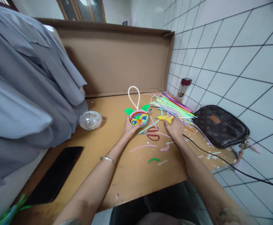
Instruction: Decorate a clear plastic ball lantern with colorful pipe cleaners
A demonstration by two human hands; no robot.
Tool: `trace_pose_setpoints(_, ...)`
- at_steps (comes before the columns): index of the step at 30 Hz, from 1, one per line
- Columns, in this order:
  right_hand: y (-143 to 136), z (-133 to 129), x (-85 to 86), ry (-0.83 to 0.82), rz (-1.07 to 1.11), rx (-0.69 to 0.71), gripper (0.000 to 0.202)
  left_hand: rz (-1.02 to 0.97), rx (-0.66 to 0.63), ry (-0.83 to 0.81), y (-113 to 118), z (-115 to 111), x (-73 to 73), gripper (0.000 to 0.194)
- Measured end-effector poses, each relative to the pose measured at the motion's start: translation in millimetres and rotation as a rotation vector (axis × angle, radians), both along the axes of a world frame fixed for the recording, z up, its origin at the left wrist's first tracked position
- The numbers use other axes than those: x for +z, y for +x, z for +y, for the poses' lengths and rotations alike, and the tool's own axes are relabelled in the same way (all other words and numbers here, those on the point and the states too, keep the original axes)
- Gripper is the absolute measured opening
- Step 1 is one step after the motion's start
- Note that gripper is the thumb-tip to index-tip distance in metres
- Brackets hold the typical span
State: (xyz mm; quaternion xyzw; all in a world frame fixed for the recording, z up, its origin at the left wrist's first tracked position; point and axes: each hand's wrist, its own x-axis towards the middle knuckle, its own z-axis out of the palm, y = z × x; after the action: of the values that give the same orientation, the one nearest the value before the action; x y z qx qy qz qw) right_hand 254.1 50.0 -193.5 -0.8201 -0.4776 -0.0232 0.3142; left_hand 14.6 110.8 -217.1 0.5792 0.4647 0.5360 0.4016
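Observation:
My left hand grips a round handmade ornament by its lower left side. Coloured pieces cover its front, two green leaf shapes stick out at its top, and a cream loop rises above it. In my right hand is a yellow hot glue gun, its nozzle pointing left toward the ornament but apart from it. Between the two hands, scissors with red handles lie on the table, with a pale green strip across them.
Behind the glue gun lies a pile of coloured pipe cleaners. A dark patterned bag and a bottle stand by the tiled wall. A clear ball and a black phone are at left. A black cord runs right; scraps lie in front.

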Motion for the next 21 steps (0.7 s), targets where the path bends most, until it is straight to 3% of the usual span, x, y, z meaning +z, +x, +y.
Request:
trace_pose_setpoints(3, -9.4, -0.3, 4.3, -0.232, -0.096, -0.047, 0.053, 0.043, -0.003, 0.013, -1.7, -4.1, 1.7, 0.067)
trace_pose_setpoints(6, -12.7, 3.1, 7.8, -0.296, -0.111, -0.06, 0.055, 0.07, -0.004, 0.023, -2.1, -5.4, 1.1, 0.067)
trace_pose_setpoints(15, -7.9, 1.4, 10.3, -0.226, -0.076, -0.074, 0.049, 0.067, -0.013, 0.048, -2.4, -3.6, -2.6, 0.072)
trace_pose_setpoints(21, 5.3, -2.5, 17.6, -0.081, 0.063, -0.103, 0.053, 0.067, -0.002, 0.052, -2.8, -2.7, -3.8, 0.073)
